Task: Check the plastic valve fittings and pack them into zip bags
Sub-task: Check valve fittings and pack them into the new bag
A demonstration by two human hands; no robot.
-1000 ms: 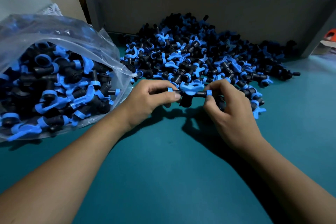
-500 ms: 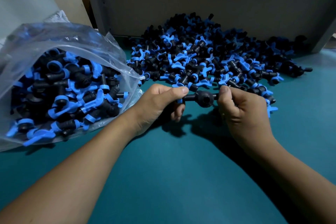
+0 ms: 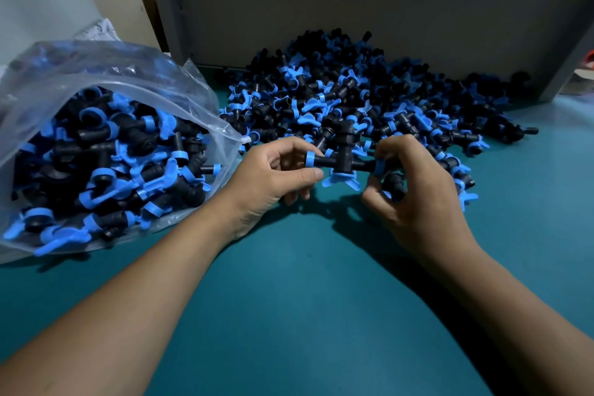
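Nearest lies bare teal table (image 3: 321, 315) — open room under both wrists. Above it the left hand (image 3: 273, 177) and right hand (image 3: 414, 193) each pinch one end of a valve fitting (image 3: 342, 164), long axis running hand to hand, blue handle down. The right also curls round a second fitting (image 3: 394, 186). The zip bag (image 3: 106, 145) gapes beside the left hand, the nearer one — the loose pile (image 3: 369, 100) lies beyond.
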